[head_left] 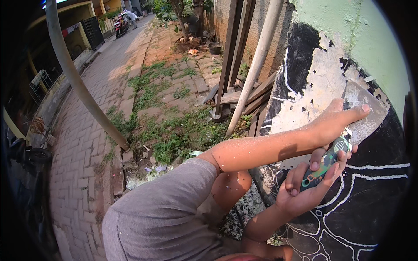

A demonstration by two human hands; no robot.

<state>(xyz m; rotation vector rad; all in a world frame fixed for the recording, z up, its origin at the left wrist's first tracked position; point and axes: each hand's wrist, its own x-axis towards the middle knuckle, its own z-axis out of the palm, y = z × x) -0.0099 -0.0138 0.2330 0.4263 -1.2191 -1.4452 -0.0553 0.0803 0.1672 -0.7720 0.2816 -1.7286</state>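
Right hand (311, 178) is wrapping the patterned handle of the scraper (370, 122), which is sitting near 3 o'clock; left hand (333, 124) is clasping its blade end, thumb lying on the metal. Blade contact with the wall: cannot tell. Pale bare patch (315, 82) is showing at 2, presumably stripped; black paint (370, 204) is covering 4, seemingly much left. Boards (233, 52) and a pole (257, 65) are crowding 12 to 1; paved lane (78, 182) is offering room, 8 to 11.
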